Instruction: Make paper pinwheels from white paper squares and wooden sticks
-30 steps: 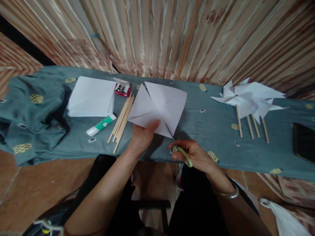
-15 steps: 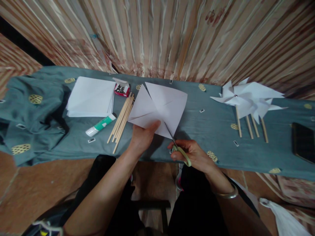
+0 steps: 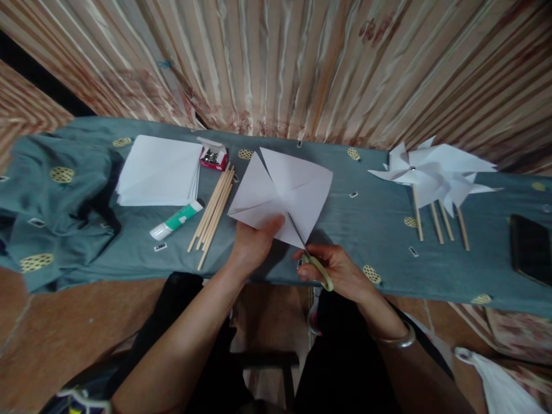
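A square sheet of white paper (image 3: 306, 178) is held up over the table's front half, with slits running in from its corners toward the middle. My left hand (image 3: 255, 241) pinches its near edge, thumb on top and the other fingers hidden beneath. In my right hand (image 3: 334, 267) is a pair of scissors with light green handles (image 3: 322, 273). Their blades lie at the paper's near right corner, pointing toward its centre. Left of the paper several wooden sticks (image 3: 214, 213) lie side by side.
On the left are a stack of white paper (image 3: 159, 169), a glue stick (image 3: 176, 220) and an open red box of metal pins (image 3: 213, 158). Several paper pinwheels (image 3: 444, 167) on sticks lie at right, near a black phone (image 3: 531, 250). A pleated curtain (image 3: 276, 63) hangs behind the table.
The paper and my left hand have shifted slightly right and nearer to me. My right hand and the scissors are almost where they were, the blades still at the same corner.
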`<state>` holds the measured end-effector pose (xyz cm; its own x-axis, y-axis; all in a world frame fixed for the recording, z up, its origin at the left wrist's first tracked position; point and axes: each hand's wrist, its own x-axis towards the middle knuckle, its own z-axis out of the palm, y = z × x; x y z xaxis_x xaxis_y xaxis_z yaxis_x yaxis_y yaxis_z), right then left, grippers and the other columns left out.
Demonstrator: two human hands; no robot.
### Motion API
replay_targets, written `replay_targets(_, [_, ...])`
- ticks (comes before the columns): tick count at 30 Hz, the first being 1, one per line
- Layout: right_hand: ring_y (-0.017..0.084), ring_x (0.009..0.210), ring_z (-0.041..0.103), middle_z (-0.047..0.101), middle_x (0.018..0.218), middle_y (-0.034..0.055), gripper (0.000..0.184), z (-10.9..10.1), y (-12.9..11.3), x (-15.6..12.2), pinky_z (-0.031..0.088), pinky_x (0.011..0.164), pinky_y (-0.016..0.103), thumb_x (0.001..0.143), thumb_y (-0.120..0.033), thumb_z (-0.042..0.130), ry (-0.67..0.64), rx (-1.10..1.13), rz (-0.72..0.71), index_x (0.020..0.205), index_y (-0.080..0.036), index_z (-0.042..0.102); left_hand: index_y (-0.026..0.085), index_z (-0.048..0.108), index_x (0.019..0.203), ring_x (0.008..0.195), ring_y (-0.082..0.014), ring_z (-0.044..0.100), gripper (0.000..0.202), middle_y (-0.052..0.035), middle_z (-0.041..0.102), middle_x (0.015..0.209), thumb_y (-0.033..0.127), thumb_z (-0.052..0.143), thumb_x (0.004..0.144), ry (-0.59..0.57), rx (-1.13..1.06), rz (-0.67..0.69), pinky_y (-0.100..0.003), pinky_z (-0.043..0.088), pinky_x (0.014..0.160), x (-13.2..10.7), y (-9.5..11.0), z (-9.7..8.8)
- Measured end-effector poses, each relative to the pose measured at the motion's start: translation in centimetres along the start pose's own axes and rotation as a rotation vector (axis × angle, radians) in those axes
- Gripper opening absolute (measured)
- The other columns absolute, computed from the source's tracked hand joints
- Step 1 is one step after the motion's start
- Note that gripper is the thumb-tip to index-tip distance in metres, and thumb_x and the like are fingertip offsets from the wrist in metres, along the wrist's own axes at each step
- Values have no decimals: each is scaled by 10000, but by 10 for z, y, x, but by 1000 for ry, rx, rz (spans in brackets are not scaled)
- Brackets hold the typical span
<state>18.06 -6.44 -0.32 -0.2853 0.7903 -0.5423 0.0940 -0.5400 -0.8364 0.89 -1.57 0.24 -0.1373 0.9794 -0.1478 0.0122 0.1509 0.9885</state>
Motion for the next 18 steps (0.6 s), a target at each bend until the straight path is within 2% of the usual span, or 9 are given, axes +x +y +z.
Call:
replay_targets(6, [94,562,549,613,602,-54,472,1,-1,1,464,568,225,505,-464,900,-12,23,4,796,-179,660,154,666,907,876,-243,681,294,-95,745,955,304,721,659,-9,-39,-53,-386,562,840,-1,-1,0])
replay_targets(13, [90,545,539,612,588,-54,469,2,-4,1,461,541,218,458,-442,923,8,37,18,753,-179,672,147,671,959,889,-245,679,355,-110,735,999,300,732,645,-18,-70,-62,-393,556,853,-1,-3,1])
replay_targets(18, [95,552,544,612,606,-44,451,0,-1,1,471,548,228,495,-480,902,9,-9,-19,741,-173,682,161,657,926,886,-247,677,329,-96,739,968,312,732,644,-25,-64,-58,-398,559,847,-2,-6,2])
